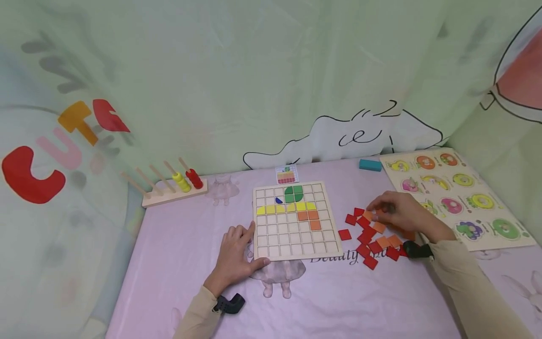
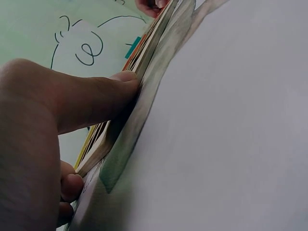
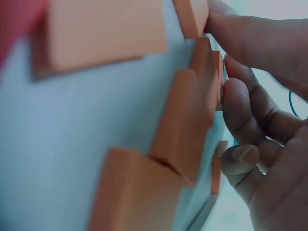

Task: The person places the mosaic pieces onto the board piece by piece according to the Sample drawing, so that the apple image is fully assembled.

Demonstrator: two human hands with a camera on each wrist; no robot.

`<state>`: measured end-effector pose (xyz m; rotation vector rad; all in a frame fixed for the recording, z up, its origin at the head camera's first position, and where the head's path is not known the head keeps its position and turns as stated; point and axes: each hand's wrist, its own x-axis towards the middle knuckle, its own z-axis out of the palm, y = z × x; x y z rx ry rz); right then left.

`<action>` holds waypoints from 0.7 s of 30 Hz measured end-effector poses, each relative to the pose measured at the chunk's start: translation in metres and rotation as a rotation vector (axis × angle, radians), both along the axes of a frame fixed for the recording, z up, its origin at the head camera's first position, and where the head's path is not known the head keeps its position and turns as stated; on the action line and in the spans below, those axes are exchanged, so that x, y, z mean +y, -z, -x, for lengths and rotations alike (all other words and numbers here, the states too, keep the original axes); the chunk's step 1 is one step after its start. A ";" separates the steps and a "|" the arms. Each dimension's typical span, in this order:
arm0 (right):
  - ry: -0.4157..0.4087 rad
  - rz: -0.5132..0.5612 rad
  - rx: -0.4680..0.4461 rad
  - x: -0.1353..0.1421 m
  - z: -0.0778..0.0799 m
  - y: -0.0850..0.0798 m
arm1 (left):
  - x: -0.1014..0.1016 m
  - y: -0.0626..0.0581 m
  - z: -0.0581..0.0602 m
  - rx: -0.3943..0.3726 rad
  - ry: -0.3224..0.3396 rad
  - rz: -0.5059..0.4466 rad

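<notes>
A wooden grid board (image 1: 277,239) lies flat at the table's middle, bearing green pieces (image 1: 293,194), a small blue piece (image 1: 278,200), a row of yellow pieces (image 1: 271,209) and three orange squares (image 1: 313,215). My left hand (image 1: 235,256) holds its near-left corner, thumb at the front edge and fingers along the left side. To the right, my right hand (image 1: 395,212) reaches over loose tiles. Between its thumb and fingertips it pinches an orange square tile (image 3: 191,17). More orange tiles (image 3: 180,125) lie below those fingers, and red tiles (image 1: 366,234) are spread around.
Behind the board is a small pattern card (image 1: 287,174). A peg stand (image 1: 175,190) with yellow and red beads stands at the back left. A fruit puzzle board (image 1: 457,197) lies at the right, with a teal block (image 1: 370,165) near its far corner.
</notes>
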<state>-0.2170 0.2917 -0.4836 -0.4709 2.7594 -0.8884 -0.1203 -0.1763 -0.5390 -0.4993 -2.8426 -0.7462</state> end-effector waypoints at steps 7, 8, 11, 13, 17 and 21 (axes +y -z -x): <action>-0.038 -0.028 0.009 -0.001 0.003 0.001 | 0.001 -0.001 0.000 0.000 0.003 -0.002; -0.045 -0.029 0.014 -0.001 0.003 0.000 | 0.001 -0.002 0.000 0.000 0.003 0.000; -0.055 -0.033 0.017 -0.002 0.003 -0.001 | 0.001 -0.002 0.000 0.001 0.002 0.008; -0.051 -0.039 0.018 -0.005 0.003 -0.001 | 0.001 -0.001 0.000 -0.001 -0.001 0.013; -0.031 -0.065 0.003 -0.013 0.007 -0.001 | 0.000 -0.001 0.000 -0.003 -0.004 0.006; -0.017 -0.059 -0.057 -0.021 0.008 -0.006 | 0.000 -0.001 0.000 -0.003 -0.006 0.003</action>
